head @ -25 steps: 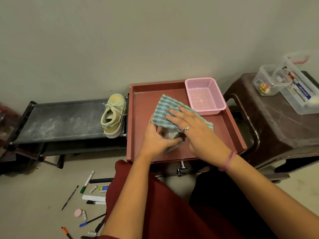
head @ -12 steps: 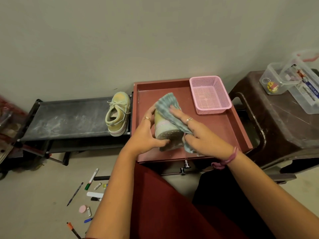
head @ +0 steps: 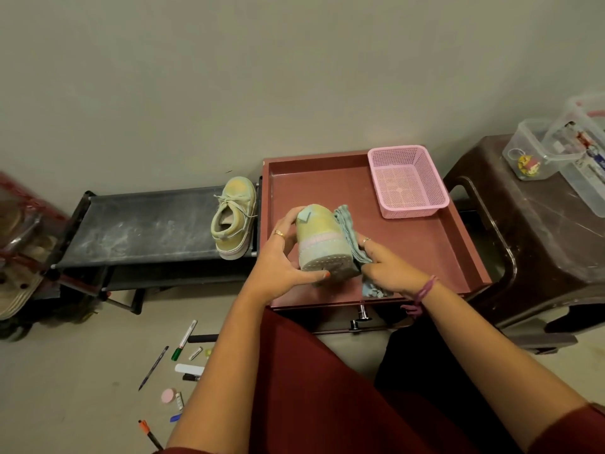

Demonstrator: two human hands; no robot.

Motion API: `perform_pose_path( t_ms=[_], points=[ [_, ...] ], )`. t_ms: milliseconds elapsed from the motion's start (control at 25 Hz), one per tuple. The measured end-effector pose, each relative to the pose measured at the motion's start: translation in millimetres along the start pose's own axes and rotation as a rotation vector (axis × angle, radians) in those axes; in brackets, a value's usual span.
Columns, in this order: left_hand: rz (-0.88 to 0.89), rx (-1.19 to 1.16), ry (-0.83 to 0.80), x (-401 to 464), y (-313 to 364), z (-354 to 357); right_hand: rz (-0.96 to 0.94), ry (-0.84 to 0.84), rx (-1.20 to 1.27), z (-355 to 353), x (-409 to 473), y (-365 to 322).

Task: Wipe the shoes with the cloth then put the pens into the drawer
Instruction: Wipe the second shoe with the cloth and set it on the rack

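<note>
- Comparing with 1 second ago, the shoe (head: 322,239) has come out from under the cloth (head: 352,237): then the cloth lay spread over it with the right hand flat on top, now the shoe is tipped up so its dotted sole faces the camera and its heel side shows bare.
- Meanwhile the cloth has slid round to the shoe's right flank, bunched between the shoe and the right hand (head: 386,270), which means the wiping has moved from the top of this shoe to its side.
- The left hand (head: 281,260) grips the shoe, fingers curled over its left side and the thumb pressed on the sole edge.
- The right hand pinches the cloth against the shoe's right side; a loose end hangs below the wrist.
- The held shoe sits between the 2 hands, above the red tray (head: 327,178).
- The other shoe (head: 234,221) rests on the black rack (head: 147,224), just left of the tray.
- The pens (head: 185,339) lie scattered on the floor, well apart from both hands, so that step is likely not yet begun.
</note>
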State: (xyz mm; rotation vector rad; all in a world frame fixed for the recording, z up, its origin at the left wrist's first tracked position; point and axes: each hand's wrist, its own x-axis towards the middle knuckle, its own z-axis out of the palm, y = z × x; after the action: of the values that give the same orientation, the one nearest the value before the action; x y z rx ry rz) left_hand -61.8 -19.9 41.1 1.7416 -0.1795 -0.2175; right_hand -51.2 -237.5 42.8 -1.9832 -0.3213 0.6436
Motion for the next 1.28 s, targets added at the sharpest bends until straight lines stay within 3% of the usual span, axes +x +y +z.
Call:
perform_pose_path(
  t_ms=[120,280,360,440,600,680,880,1000,1080,1160,1280],
  points=[
    [0.019,-0.092,0.094,2.5,-6.8,11.8,-0.092,0.144,-0.021,-4.5,-5.1,-33.5],
    [-0.015,-0.073,0.19,3.9,-15.8,35.0,-0.471,0.164,-0.432,14.1,-10.4,-43.2],
    [-0.002,-0.06,0.198,3.6,-17.5,40.0,-0.552,0.26,-0.479,16.4,-9.0,-23.9],
    [-0.001,-0.147,0.188,4.3,-12.3,42.1,-0.523,0.376,-0.359,15.1,-2.5,-1.6],
    [0.035,-0.177,0.212,4.9,-0.3,41.8,-0.218,0.458,-0.115,16.8,6.6,10.6],
    [0.039,-0.156,0.216,6.3,0.0,36.6,-0.267,0.439,-0.155,22.1,3.3,-5.4],
    [-0.022,-0.159,0.265,0.7,-7.8,31.9,-0.608,0.45,-0.924,36.1,-14.7,-32.9],
    [-0.032,-0.141,0.253,-1.7,-18.4,27.5,-0.723,0.434,-1.136,39.0,-9.0,-27.2],
    [-0.026,-0.132,0.268,-3.1,-22.6,27.3,-0.778,0.417,-1.091,38.9,-2.6,-22.3],
    [-0.033,-0.182,0.304,-5.3,-27.1,27.5,-0.763,0.379,-0.848,41.4,8.0,-17.7],
    [-0.045,-0.268,0.346,-9.2,-34.2,25.2,-0.563,0.4,-0.452,47.9,26.9,-3.5]
  ],
)
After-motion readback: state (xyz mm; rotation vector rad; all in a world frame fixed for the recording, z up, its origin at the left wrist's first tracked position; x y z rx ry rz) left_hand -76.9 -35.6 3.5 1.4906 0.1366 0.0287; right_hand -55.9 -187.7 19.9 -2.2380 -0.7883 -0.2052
